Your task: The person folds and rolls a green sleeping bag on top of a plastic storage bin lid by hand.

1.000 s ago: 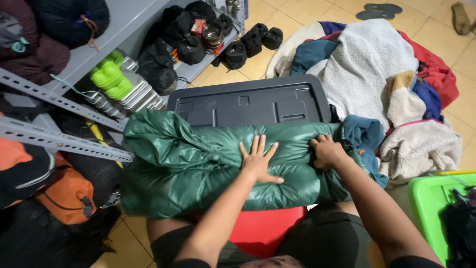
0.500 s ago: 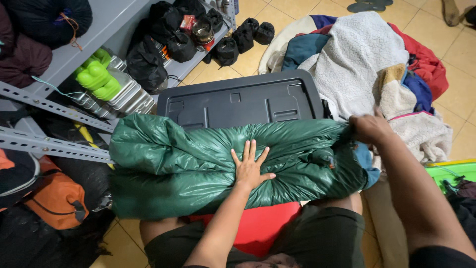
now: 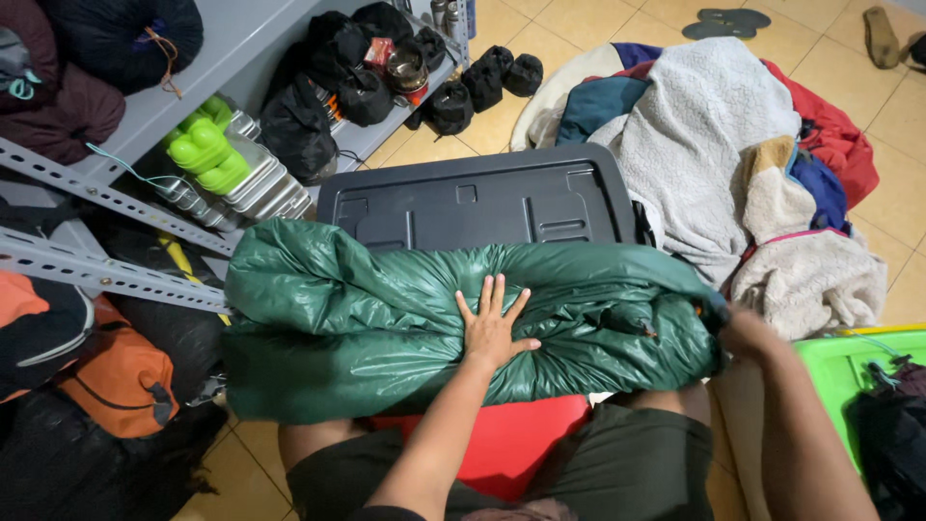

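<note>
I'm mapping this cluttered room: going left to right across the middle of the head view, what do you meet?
Orange padded bag → puffy dark green quilted bundle → left hand pressed flat on it → right hand at its end → bright green plastic bin.

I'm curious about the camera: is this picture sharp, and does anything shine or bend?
Head view: mostly sharp; the green sleeping bag shows glossy highlights around the left hand; the right hand looks slightly soft; the shelf rails splay toward the edge.
</note>
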